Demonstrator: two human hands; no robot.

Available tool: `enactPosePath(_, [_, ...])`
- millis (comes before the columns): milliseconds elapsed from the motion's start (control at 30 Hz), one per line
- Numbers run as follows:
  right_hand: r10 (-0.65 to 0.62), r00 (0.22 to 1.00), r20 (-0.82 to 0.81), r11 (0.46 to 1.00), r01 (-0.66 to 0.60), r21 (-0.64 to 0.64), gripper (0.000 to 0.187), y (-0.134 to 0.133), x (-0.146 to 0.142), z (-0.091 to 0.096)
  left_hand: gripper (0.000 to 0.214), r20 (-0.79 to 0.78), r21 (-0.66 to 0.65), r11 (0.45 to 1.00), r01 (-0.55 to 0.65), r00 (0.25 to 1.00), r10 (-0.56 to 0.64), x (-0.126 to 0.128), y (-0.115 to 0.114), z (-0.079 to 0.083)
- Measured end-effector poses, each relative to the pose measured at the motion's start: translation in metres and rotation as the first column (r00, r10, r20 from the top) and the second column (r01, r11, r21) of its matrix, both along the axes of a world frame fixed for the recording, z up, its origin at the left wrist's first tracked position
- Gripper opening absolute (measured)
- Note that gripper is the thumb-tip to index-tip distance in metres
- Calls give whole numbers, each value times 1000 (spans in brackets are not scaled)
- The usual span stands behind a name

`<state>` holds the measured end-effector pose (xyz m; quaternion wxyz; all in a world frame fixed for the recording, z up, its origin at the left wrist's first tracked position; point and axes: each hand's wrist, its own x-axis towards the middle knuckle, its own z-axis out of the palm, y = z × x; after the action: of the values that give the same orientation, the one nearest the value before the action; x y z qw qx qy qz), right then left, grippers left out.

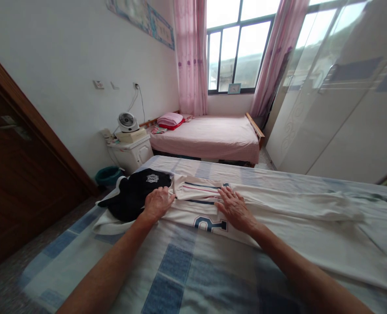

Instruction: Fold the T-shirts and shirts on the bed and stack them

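A white long-sleeved top [193,209] with dark stripes and a large blue letter is spread across the bed, folded in part. At its left end is a black piece of cloth [131,192] with a pale badge print; whether it belongs to the top I cannot tell. My left hand [158,203] rests where black and white cloth meet, thumb apart from its bent fingers. Further right, my right hand [234,207] lies flat on the white cloth beside the stripes, fingers spread. A long strip of white fabric [298,205] stretches off to the right.
Beneath the clothes is a bed with a blue-and-white checked sheet [170,266]. Beyond it stands a second bed with a pink sheet [213,135]. A fan [128,122] sits on a white bedside cabinet [134,152], near a green bin [108,175]. Glossy wardrobe doors [344,104] line the right side.
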<state>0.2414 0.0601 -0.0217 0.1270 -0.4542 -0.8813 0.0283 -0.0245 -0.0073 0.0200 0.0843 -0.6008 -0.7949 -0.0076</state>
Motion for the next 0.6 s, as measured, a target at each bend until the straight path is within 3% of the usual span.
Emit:
enactPosePath(200, [0,1000,-26,1000,0,1,55,-14,13,15,48,135,-100,994,-38,989,52,-6,8,9])
enactPosePath(267, [2,999,-45,1000,-1,15,55,-17,8,15,44,117,-58,998,-26,993,33,-4,4,12])
enactPosePath(400, [25,997,-80,999,-21,48,57,-24,-8,2,41,-66,90,995,-36,997,43,1,-16,17])
enactPosePath(600, [71,993,-97,994,-62,93,53,-26,-11,-25,46,52,-111,986,-124,990,130,-14,-33,15])
